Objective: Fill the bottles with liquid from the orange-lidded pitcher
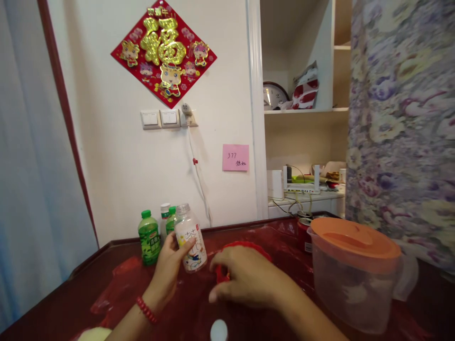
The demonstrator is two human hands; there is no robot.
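From the head camera I see my left hand (169, 265), a red bead bracelet (146, 309) on its wrist, with fingers and thumb closed around a small clear plastic bottle with a white printed label (190, 239); the bottle is lifted just off the dark red table (106, 265) and leans slightly to the right. My right hand (245, 279) lies palm down on the table just right of that bottle, its fingers curled over a flat red plastic piece (249, 248) of which only the arched far edge and a bit by the fingertips show; I cannot tell whether the fingers grip it or only rest on it. Behind the held bottle, near the wall, stand a green plastic bottle with a green cap (149, 237) and two more capped bottles (168, 220) close together, partly hidden. To the right on the table sits a translucent plastic pitcher with an orange lid (355, 270), and just behind its left side a red drinks can (304, 233). A small white round object (218, 330) lies at the near edge, below my right hand. On the wall hang a red and gold diamond-shaped decoration (163, 52) and a pink sticky note (235, 157).
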